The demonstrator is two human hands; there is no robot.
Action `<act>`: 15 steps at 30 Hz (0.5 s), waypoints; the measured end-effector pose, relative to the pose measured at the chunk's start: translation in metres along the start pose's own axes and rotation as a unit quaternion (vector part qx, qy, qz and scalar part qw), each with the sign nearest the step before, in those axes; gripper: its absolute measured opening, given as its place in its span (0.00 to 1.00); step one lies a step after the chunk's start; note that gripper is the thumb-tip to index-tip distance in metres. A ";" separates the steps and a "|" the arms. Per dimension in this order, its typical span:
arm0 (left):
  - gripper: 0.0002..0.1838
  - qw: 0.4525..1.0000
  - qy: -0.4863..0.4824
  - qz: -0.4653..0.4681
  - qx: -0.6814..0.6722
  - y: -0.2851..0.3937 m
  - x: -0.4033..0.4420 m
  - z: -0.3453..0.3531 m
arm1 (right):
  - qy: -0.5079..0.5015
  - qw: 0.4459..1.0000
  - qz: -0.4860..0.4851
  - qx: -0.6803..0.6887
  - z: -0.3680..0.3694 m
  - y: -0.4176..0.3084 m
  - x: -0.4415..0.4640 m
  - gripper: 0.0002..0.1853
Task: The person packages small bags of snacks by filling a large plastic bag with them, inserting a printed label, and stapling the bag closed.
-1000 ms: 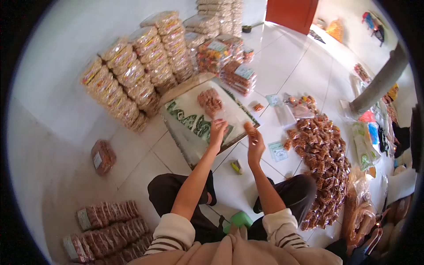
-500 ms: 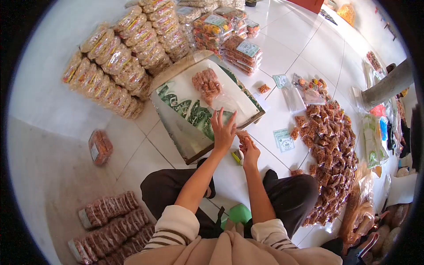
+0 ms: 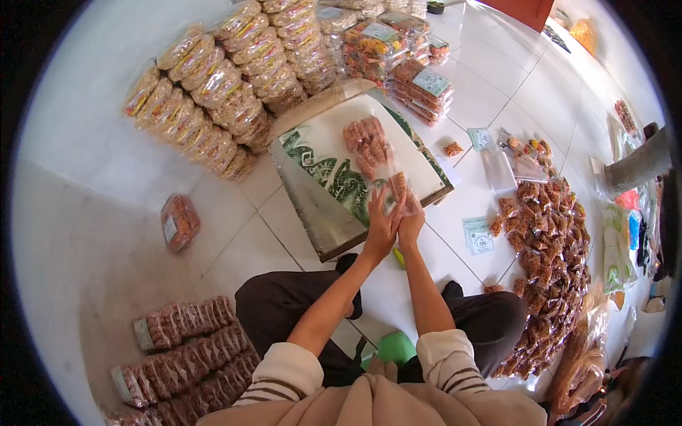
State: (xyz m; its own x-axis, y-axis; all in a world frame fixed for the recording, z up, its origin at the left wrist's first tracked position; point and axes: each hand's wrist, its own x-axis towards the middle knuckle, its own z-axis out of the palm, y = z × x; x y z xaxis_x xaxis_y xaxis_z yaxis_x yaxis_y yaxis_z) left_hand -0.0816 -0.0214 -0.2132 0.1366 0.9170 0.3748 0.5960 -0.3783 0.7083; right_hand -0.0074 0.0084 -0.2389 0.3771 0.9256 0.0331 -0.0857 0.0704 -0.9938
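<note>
- Two bare hands are meeting at the near edge of a low box-like stand with a white, green-patterned top (image 3: 417,153): the left hand (image 3: 382,228) is spreading its fingers against some slim brown snack packets in clear plastic (image 3: 399,188), and the right hand (image 3: 410,228) is gripping their lower end.
- Good handling is probably depending on even, light support from both sides, crushing nothing, keeping the film smooth and the packets lined up; their exact number is escaping me.
- One clear plastic bag of reddish-brown pieces (image 3: 367,150) is lying just beyond; whether the packets are sitting inside its mouth, I'm not able to tell.
- One yellow-green object (image 3: 399,257) is half hiding near the right wrist.
- One small orange-brown packet (image 3: 452,149) is resting beside the stand; at least two pale-green printed sheets (image 3: 478,236) are lying rightward.
- Uncountably many brown packets are forming one mound (image 3: 550,263).
- Farther out, one brown labelled pack (image 3: 180,222) is sitting leftward, three long rows of reddish packs (image 3: 185,366) are lining up below, and about four columns of puffy beige packs (image 3: 206,78) are leaning by the wall.
</note>
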 end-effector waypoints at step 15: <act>0.27 0.943 0.231 -0.184 -0.155 -0.078 0.069 -0.005 | -0.083 0.957 -0.125 -0.247 0.005 0.002 0.010 0.21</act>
State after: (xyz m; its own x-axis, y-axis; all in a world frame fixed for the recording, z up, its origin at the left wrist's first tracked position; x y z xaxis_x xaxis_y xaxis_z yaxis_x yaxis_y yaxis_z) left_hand -0.1222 0.0705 -0.2395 -0.4354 0.8677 0.2396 0.2664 -0.1300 0.9550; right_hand -0.0086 0.0195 -0.2397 0.1742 0.9518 0.2526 0.4494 0.1514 -0.8804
